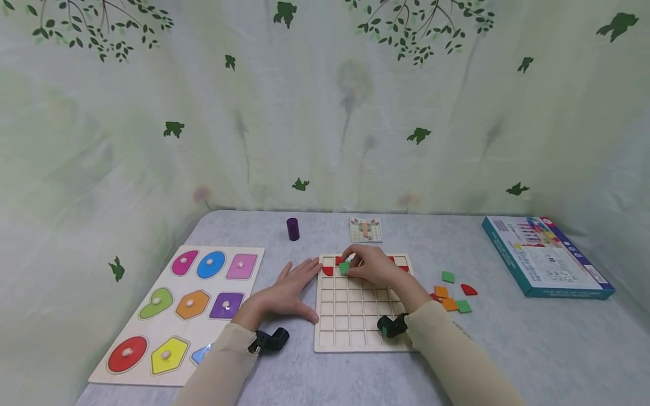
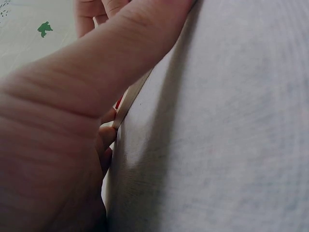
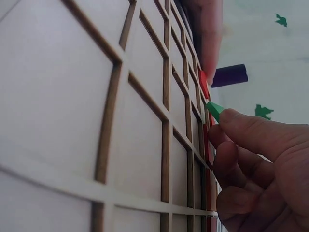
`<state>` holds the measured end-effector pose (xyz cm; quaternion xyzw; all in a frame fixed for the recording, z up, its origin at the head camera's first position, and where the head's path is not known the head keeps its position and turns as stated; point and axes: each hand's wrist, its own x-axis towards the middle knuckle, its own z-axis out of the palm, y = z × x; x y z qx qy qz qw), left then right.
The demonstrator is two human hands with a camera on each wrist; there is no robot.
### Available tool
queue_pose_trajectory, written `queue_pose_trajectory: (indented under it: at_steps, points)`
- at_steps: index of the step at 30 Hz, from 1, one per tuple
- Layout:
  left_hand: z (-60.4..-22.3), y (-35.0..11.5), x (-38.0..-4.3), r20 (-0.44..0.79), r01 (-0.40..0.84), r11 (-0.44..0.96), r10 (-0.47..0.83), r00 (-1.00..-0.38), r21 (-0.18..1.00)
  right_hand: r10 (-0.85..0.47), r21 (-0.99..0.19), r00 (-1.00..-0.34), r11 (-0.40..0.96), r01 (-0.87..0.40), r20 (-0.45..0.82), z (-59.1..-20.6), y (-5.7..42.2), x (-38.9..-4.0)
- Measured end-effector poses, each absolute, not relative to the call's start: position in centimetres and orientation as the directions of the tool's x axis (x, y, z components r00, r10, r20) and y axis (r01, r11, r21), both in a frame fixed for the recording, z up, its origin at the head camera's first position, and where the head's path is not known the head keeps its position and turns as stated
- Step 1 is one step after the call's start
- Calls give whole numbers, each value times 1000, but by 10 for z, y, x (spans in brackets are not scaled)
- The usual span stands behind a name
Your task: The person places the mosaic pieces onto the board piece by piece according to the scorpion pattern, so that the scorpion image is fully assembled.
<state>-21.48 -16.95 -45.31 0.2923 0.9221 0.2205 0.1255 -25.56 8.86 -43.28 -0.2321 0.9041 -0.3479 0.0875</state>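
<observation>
We've got the left hand (image 1: 289, 293) splayed, grasping nothing, at the grid board's (image 1: 341, 338) 9 o'clock edge; green square (image 1: 345, 268) lies 2 o'clock from it, no long axis, over the board's 11 o'clock cells; right hand (image 1: 373, 265), nearer, pinches it

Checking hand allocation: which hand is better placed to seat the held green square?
Probably the right hand: it pinches the green square at the grid board, while the left hand rests against its left edge, holding no piece.
</observation>
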Motion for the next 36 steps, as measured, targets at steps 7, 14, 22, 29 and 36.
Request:
queue_pose_trajectory:
  at_steps: [7, 14, 22, 29, 36]
  points:
    - [-453, -170, -215, -98, 483, 722, 599, -795, 496, -435, -655, -900, 689, -311, -30, -432, 83, -256]
    - [-452, -169, -215, -97, 488, 721, 602, -792, 492, -419, -611, -908, 724, -321, -19, -433, 79, -255]
    - [-452, -170, -216, -105, 484, 730, 596, -796, 483, -423, -559, -906, 752, -350, -1, -435, 72, -256]
    - [-452, -171, -216, -105, 483, 729, 597, -795, 485, -428, -558, -904, 751, -353, -6, -432, 70, -256]
    - [-453, -170, -217, -103, 485, 726, 599, -794, 488, -425, -578, -905, 744, -336, -21, -432, 75, -253]
